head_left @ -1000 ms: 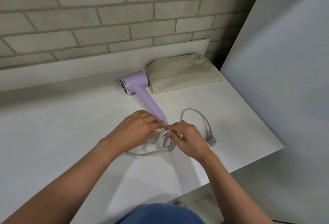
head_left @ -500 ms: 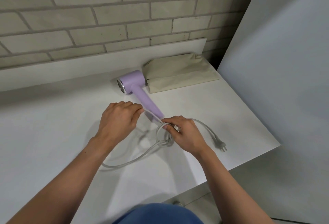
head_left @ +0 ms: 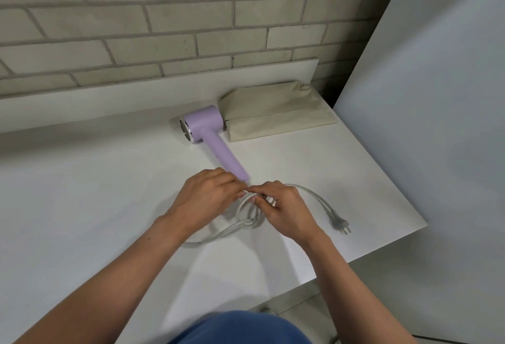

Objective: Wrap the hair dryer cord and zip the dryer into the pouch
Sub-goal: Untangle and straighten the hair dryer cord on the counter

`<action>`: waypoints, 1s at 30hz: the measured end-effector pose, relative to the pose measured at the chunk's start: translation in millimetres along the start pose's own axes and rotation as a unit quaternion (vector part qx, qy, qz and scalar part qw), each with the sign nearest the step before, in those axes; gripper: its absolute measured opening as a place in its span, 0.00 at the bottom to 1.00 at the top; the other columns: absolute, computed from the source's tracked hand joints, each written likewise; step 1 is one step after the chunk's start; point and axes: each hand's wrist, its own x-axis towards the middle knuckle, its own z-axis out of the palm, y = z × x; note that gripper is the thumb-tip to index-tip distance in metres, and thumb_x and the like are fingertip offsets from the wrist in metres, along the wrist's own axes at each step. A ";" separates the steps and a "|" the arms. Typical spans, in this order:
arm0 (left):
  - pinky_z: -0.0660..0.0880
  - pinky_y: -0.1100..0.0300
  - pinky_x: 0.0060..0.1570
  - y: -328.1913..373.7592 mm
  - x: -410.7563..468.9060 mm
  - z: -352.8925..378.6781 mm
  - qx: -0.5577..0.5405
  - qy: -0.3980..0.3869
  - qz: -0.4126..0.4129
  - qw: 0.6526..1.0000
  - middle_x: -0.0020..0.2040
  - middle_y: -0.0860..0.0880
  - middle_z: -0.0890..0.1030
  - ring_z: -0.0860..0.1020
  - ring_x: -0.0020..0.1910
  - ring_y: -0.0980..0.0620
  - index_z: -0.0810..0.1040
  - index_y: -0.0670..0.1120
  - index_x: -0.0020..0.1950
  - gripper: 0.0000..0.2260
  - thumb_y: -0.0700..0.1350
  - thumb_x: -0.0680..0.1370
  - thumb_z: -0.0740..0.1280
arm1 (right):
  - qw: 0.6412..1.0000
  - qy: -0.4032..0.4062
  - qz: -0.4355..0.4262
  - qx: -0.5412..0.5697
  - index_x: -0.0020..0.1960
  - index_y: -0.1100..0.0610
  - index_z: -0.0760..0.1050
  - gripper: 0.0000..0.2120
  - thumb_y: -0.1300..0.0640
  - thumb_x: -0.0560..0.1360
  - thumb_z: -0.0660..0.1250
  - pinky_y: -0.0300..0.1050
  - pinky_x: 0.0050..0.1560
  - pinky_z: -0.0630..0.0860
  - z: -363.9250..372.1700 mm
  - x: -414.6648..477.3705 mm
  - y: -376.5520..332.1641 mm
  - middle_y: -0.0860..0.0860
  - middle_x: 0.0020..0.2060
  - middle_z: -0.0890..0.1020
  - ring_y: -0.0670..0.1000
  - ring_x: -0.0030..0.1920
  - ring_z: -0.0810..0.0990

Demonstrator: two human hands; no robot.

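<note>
Midway through the job, a person's left hand (head_left: 207, 201) and right hand (head_left: 284, 207) met over the grey cord (head_left: 247, 219) near the middle of the white desk (head_left: 82, 193), just beyond the end of the dryer's handle. The right hand's fingers were curled round a small coil of two or three loops. The left hand's fingers were bent in against the top of the same coil, apparently pinching a strand.

By the look of it, the wrapping was only partly done. One slack run of cord trailed toward the near edge under the left wrist, and the plug (head_left: 340, 225) lay loose toward the desk's right edge. The lilac hair dryer (head_left: 207, 136) had not gone into the beige pouch (head_left: 276, 114), so winding, packing and zipping all seemingly lay ahead.

The dryer rested on its side toward the back of the desk. Its handle's long axis ran diagonally from the barrel toward the near right, ending beside the hands. The short barrel's metal-ringed end faced left, and its other end sat just beside the pouch. The pouch lay flat in the far right corner, its length along the back edge. Whether its zip stood open could not be told.
</note>
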 end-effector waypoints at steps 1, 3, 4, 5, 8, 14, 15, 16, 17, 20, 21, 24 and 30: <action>0.79 0.56 0.37 -0.9 0.8 -2.4 0.008 0.005 -0.009 1.000 0.43 0.54 0.84 0.83 0.40 0.48 0.86 0.52 0.51 0.06 0.50 0.77 0.70 | 1.000 0.007 0.002 0.005 0.60 0.49 0.85 0.10 0.56 0.81 0.70 0.34 0.52 0.71 -0.9 0.2 -0.9 0.38 0.44 0.83 0.45 0.48 0.78; 0.78 0.56 0.34 -6.9 1.2 -6.4 0.029 0.026 -0.042 0.998 0.40 0.53 0.83 0.81 0.37 0.46 0.85 0.52 0.50 0.06 0.50 0.78 0.69 | 1.000 0.013 0.018 0.015 0.60 0.50 0.85 0.10 0.56 0.81 0.70 0.30 0.52 0.70 -3.7 2.1 -1.1 0.33 0.42 0.81 0.43 0.47 0.78; 0.77 0.55 0.35 -9.9 0.7 -8.6 0.038 0.035 -0.065 0.997 0.39 0.52 0.83 0.81 0.36 0.45 0.85 0.52 0.50 0.05 0.49 0.78 0.69 | 0.999 0.009 0.029 0.019 0.60 0.50 0.85 0.10 0.56 0.81 0.70 0.31 0.52 0.70 -5.0 3.2 -0.7 0.33 0.43 0.81 0.42 0.48 0.78; 0.77 0.55 0.35 -12.4 -0.1 -11.3 0.043 0.044 -0.094 0.994 0.38 0.52 0.82 0.81 0.37 0.45 0.84 0.52 0.49 0.06 0.49 0.79 0.68 | 0.999 0.002 0.040 0.021 0.60 0.50 0.85 0.10 0.56 0.81 0.70 0.31 0.53 0.71 -5.9 3.6 -0.1 0.33 0.44 0.81 0.43 0.49 0.79; 0.74 0.56 0.35 -16.0 -2.4 -20.3 0.035 0.069 -0.187 0.979 0.39 0.52 0.83 0.81 0.38 0.46 0.85 0.52 0.50 0.09 0.51 0.81 0.65 | 0.998 -0.005 0.055 0.026 0.62 0.51 0.84 0.11 0.57 0.80 0.71 0.28 0.52 0.70 -5.1 2.6 0.3 0.38 0.47 0.83 0.44 0.51 0.80; 0.75 0.54 0.39 -23.9 -7.4 -15.0 0.017 -0.016 -0.224 0.974 0.45 0.50 0.84 0.81 0.45 0.44 0.85 0.49 0.54 0.09 0.51 0.82 0.67 | 0.999 -0.010 0.048 0.016 0.61 0.53 0.84 0.10 0.58 0.81 0.70 0.32 0.53 0.70 -1.7 -2.9 2.0 0.42 0.47 0.85 0.45 0.49 0.76; 0.77 0.52 0.45 -23.0 -8.3 -12.8 0.017 -0.022 -0.209 0.978 0.50 0.49 0.85 0.81 0.49 0.43 0.83 0.48 0.59 0.11 0.50 0.81 0.68 | 0.999 -0.011 0.047 0.015 0.61 0.53 0.84 0.10 0.58 0.81 0.70 0.36 0.53 0.71 -2.2 -4.0 2.4 0.44 0.48 0.86 0.46 0.49 0.77; 0.77 0.50 0.51 -20.7 -8.8 -11.3 0.015 -0.028 -0.189 0.982 0.57 0.48 0.83 0.80 0.54 0.43 0.81 0.47 0.65 0.15 0.50 0.80 0.70 | 0.999 -0.012 0.046 0.014 0.60 0.53 0.84 0.10 0.58 0.81 0.70 0.39 0.54 0.72 -2.7 -4.9 2.3 0.44 0.49 0.86 0.46 0.49 0.77; 0.76 0.49 0.58 -18.0 -8.5 -10.2 0.008 -0.033 -0.158 0.987 0.63 0.47 0.81 0.78 0.60 0.44 0.78 0.47 0.70 0.20 0.50 0.79 0.71 | 0.999 -0.012 0.044 0.016 0.60 0.53 0.85 0.10 0.58 0.81 0.70 0.41 0.55 0.73 -3.2 -5.3 2.0 0.45 0.49 0.86 0.47 0.49 0.78; 0.70 0.53 0.67 -7.2 -2.9 -7.6 -0.011 -0.035 -0.022 0.999 0.65 0.49 0.80 0.77 0.64 0.47 0.79 0.48 0.68 0.20 0.50 0.77 0.73 | 0.999 -0.011 0.030 0.015 0.59 0.53 0.85 0.09 0.58 0.81 0.70 0.44 0.56 0.74 -4.2 -5.3 1.6 0.45 0.49 0.86 0.49 0.50 0.79; 0.70 0.54 0.65 -4.3 -1.3 -4.8 -0.006 -0.027 0.013 1.000 0.61 0.49 0.82 0.78 0.61 0.48 0.82 0.48 0.64 0.16 0.50 0.78 0.72 | 0.999 -0.010 0.027 0.014 0.60 0.53 0.85 0.09 0.58 0.81 0.70 0.44 0.56 0.74 -4.3 -5.1 1.9 0.46 0.50 0.87 0.49 0.50 0.79; 0.77 0.53 0.50 2.2 3.3 -4.6 0.024 -0.008 0.016 1.000 0.47 0.52 0.84 0.82 0.48 0.47 0.84 0.49 0.53 0.13 0.53 0.81 0.63 | 0.999 -0.011 0.031 0.014 0.60 0.52 0.85 0.10 0.57 0.81 0.70 0.47 0.57 0.75 -2.9 -5.9 5.5 0.45 0.50 0.87 0.50 0.51 0.80; 0.72 0.56 0.28 5.7 6.2 -18.4 0.037 0.001 -0.116 0.993 0.42 0.53 0.79 0.81 0.40 0.48 0.78 0.53 0.49 0.11 0.55 0.82 0.59 | 0.994 0.013 0.072 0.076 0.59 0.46 0.85 0.10 0.55 0.80 0.71 0.38 0.54 0.74 -3.8 -4.1 7.6 0.39 0.45 0.85 0.46 0.50 0.80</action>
